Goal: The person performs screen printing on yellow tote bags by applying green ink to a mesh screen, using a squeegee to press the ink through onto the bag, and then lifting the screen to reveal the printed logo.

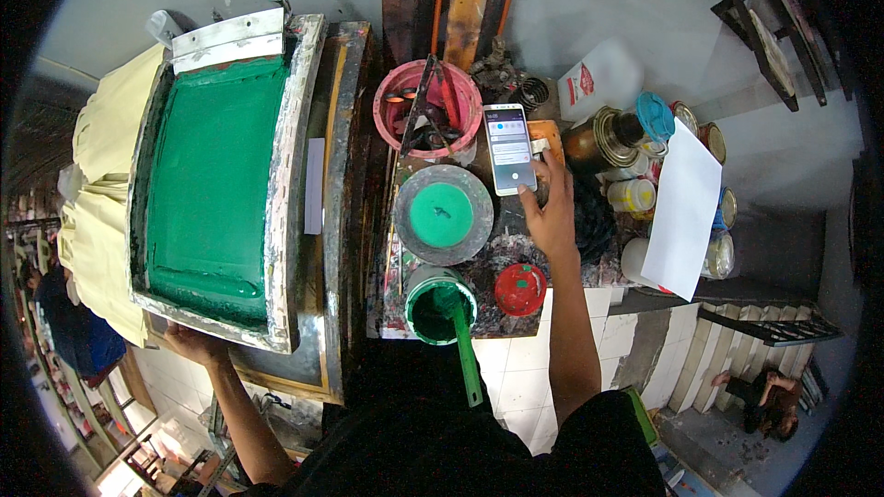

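A screen printing frame (278, 221) with a pale, paint-crusted border stands at the left, its mesh (216, 184) covered in green ink. My left hand (196, 343) grips its near edge from below, with the fingertips partly hidden. At the centre right a white smartphone (509, 152) has its screen lit. My right hand (552, 207) reaches it with the thumb at the phone's lower corner and the other fingers stretched along its right side. Closer to me, a tub of green ink (442, 214) sits beside a pot (412, 313) with a green-coated stirring stick (466, 354).
Tools fill a pink bucket (382, 120) beyond the tub. A red lid (520, 290) lies near the table's front edge. Cans, jars and a white jug (603, 78) crowd the right, beside a white sheet (683, 212). Yellowish cloth (106, 239) hangs at far left; a person (769, 400) sits lower right.
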Available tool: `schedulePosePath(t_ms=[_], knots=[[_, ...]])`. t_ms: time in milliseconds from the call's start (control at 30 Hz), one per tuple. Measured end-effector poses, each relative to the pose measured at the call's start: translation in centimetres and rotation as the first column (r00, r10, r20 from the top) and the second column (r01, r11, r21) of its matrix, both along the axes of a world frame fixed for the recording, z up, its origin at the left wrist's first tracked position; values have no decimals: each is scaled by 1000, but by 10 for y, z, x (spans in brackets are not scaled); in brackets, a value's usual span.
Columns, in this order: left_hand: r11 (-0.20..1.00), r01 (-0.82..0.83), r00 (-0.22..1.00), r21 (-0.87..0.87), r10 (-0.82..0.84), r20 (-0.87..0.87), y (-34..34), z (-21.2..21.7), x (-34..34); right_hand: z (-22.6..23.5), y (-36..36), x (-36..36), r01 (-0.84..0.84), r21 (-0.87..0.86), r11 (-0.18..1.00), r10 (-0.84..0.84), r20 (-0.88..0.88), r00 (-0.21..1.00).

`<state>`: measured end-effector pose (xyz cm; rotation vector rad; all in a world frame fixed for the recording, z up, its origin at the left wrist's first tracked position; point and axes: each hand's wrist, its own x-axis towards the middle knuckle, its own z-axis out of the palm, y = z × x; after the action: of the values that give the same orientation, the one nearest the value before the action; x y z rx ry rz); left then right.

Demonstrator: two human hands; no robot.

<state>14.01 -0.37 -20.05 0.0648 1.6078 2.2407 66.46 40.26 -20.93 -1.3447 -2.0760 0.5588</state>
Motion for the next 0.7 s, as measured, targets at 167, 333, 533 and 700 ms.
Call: schedulePosePath(t_ms=[167, 333, 533, 700], knots=[[995, -102, 992, -23, 99, -80, -11, -10, -10, 14, -1, 2, 78, -22, 997, -79, -78, 994], [997, -77, 997, 6, 77, -3, -9, -11, -7, 33, -21, 9, 108, -28, 994, -111, -205, 972], [997, 45, 999, 67, -45, 7, 0, -6, 1, 85, -52, 13, 172, -31, 985, -173, -319, 932], [996, -5, 999, 89, 9, -46, 0, -24, -11, 144, -84, 11, 199, 59, 978, -161, -389, 907]])
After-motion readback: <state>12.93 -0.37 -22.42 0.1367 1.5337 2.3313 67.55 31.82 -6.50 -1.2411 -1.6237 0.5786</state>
